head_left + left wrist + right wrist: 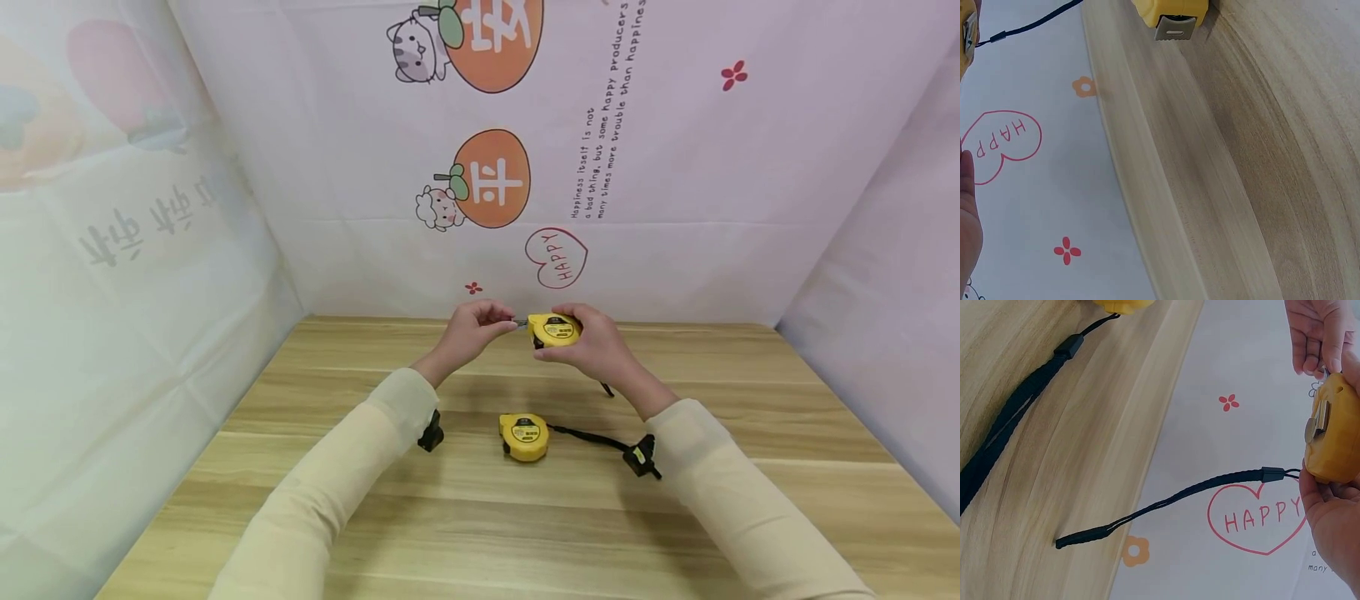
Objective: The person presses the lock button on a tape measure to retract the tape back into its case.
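My right hand (600, 343) grips a yellow tape measure (553, 330) by its case, raised above the back of the table. My left hand (471, 330) pinches the metal tape end (521, 322) at the case's left side, and only a short bit of blade shows between. In the right wrist view a black wrist strap (1204, 485) hangs from the held case, whose metal clip (1319, 422) faces the camera. A second yellow tape measure (525, 438) lies on the table below both hands. Its metal end hook (1175, 29) shows in the left wrist view.
The second tape measure's black strap (588, 436) stretches right across the wooden table (480, 533). Black wrist cameras sit under the left cuff (431, 432) and right cuff (641, 456). White printed cloth (360, 267) walls the back and both sides.
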`<action>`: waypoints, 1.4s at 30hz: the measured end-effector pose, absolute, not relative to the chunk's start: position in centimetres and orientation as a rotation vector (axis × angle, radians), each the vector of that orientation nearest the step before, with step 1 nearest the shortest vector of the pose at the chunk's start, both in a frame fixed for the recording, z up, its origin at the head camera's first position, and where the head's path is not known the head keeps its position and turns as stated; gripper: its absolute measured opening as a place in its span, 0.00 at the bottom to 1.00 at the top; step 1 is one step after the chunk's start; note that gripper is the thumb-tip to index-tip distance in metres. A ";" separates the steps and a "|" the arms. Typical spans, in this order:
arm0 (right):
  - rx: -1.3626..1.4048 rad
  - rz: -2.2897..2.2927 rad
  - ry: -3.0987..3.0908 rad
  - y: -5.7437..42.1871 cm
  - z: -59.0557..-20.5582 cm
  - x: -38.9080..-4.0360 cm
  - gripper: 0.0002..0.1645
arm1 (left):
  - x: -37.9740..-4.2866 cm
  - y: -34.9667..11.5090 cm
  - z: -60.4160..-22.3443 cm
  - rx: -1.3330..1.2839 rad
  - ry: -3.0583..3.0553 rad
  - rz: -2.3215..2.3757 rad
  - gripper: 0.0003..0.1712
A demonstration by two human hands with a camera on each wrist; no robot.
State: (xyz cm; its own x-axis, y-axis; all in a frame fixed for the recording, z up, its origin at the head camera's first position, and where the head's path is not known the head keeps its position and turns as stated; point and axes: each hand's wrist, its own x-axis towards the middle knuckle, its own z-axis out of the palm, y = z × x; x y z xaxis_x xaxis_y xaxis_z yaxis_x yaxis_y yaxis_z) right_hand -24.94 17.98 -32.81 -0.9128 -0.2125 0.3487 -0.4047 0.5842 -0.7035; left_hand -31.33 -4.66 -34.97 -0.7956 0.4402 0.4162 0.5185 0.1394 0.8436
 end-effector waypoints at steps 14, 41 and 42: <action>0.518 1.232 -2.589 17.8 -32.8 -24.9 0.47 | -31.2 -4.3 -35.0 -1.000 -2.299 -1.767 0.12; 0.563 1.218 -2.576 17.5 -33.0 -25.2 0.47 | -31.3 -3.9 -35.2 -1.012 -2.312 -1.761 0.08; 0.567 1.220 -2.573 17.5 -33.0 -25.2 0.47 | -31.3 -3.8 -35.2 -1.012 -2.314 -1.759 0.08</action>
State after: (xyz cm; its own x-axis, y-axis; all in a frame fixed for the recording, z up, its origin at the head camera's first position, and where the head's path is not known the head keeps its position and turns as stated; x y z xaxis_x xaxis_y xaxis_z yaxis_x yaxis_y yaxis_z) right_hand -25.19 17.49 -33.04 -0.8966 -0.2417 0.3710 -0.4402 0.5768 -0.6881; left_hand -31.32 -3.83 -35.17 -0.7819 0.4573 0.4236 0.5303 0.1310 0.8376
